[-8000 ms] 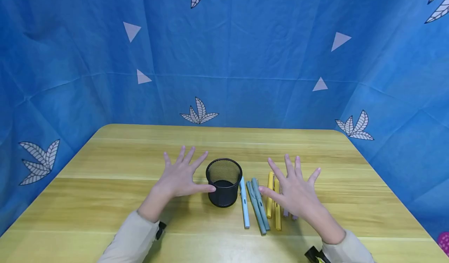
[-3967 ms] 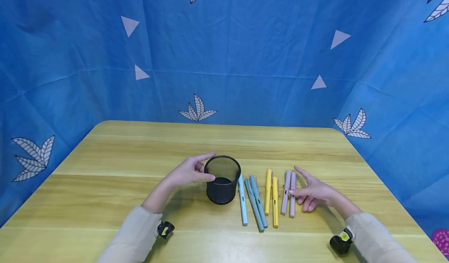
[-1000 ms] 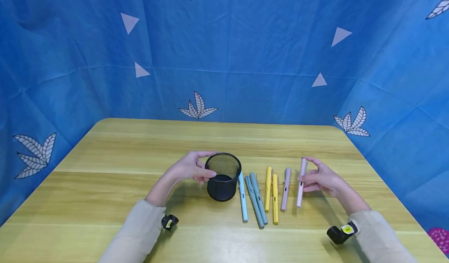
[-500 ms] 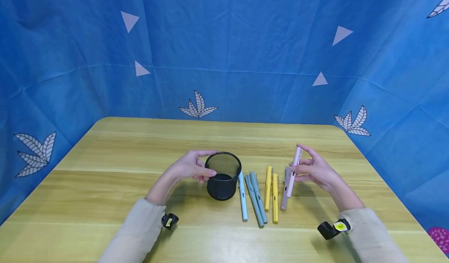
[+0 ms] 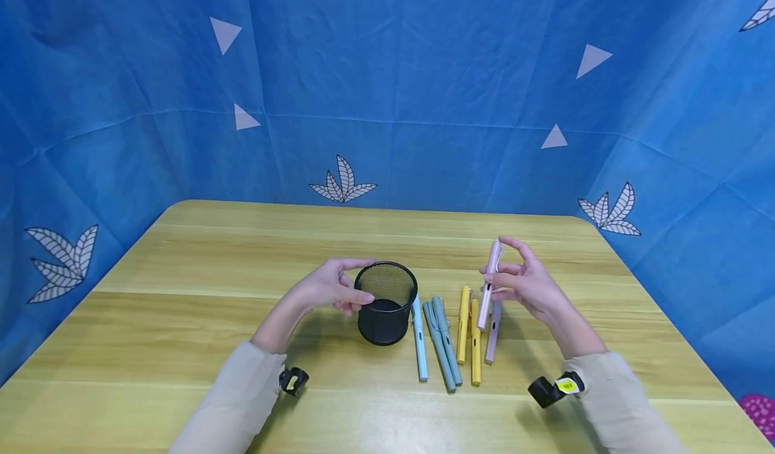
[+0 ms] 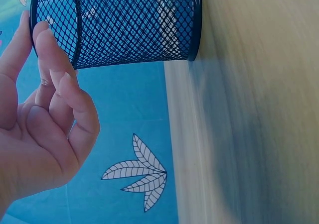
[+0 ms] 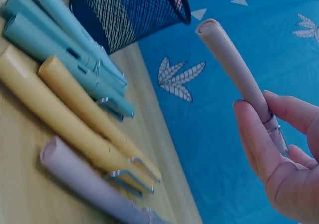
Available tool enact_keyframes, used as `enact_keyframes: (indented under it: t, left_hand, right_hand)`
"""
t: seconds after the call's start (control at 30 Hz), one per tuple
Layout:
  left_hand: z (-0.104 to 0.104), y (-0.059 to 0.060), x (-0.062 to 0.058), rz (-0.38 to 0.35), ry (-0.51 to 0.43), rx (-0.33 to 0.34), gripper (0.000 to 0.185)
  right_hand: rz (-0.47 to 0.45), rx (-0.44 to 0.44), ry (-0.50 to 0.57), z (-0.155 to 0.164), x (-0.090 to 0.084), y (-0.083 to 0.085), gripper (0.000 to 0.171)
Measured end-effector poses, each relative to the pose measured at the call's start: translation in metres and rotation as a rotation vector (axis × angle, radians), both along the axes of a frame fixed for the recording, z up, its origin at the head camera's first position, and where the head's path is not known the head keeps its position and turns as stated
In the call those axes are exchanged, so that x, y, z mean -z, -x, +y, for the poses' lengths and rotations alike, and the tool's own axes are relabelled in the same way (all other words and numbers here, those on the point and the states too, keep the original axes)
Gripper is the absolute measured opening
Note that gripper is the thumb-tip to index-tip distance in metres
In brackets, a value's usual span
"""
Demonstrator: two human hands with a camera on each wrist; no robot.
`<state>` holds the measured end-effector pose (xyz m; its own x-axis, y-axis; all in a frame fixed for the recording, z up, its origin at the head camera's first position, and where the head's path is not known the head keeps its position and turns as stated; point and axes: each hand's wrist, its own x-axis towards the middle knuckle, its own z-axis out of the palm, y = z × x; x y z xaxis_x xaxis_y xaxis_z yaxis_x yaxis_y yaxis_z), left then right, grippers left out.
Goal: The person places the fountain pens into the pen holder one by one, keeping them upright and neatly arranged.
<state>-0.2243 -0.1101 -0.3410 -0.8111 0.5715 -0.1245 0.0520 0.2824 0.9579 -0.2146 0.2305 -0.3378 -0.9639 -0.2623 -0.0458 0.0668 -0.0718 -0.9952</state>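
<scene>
My left hand (image 5: 331, 288) holds a black mesh pen holder (image 5: 384, 325) at its rim, thumb in front and index finger behind. The holder stands upright on the table with no pens inside. Between thumb and fingers, my right hand (image 5: 529, 284) pinches a pale lilac capped pen (image 7: 234, 64), raised and tilted above the row of pens. Under it lies another lilac pen (image 5: 493, 336), partly covered by the hand in the head view. Left of that lie two yellow pens (image 5: 475, 356), two grey-teal pens (image 5: 440, 346) and a light blue pen (image 5: 420, 350) beside the holder.
The wooden table (image 5: 181, 346) reaches back to a blue cloth (image 5: 472, 91) with leaf and triangle prints. A black wrist camera (image 5: 293, 381) sits at the left cuff and another wrist camera (image 5: 554, 388) at the right.
Both hands started spread open over the table. The left took the holder's rim and stayed; the right picked up the rightmost lilac pen, lifted it and carried it leftward toward the yellow pens.
</scene>
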Motion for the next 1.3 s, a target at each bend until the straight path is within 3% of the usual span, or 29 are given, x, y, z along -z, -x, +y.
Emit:
enact_keyframes:
  t: [0.17, 0.73, 1.3]
  left_hand:
    - [0.0, 0.0, 0.0, 0.0, -0.011, 0.006, 0.069]
    - [0.0, -0.001, -0.002, -0.029, 0.003, -0.021, 0.07]
    - [0.0, -0.001, -0.001, -0.031, 0.002, -0.027, 0.071]
  right_hand:
    - [0.021, 0.009, 0.033, -0.012, -0.003, 0.001, 0.061]
    - [0.093, 0.067, 0.079, -0.046, -0.01, 0.004, 0.048]
    - [0.156, 0.171, 0.164, -0.085, -0.014, 0.006, 0.054]
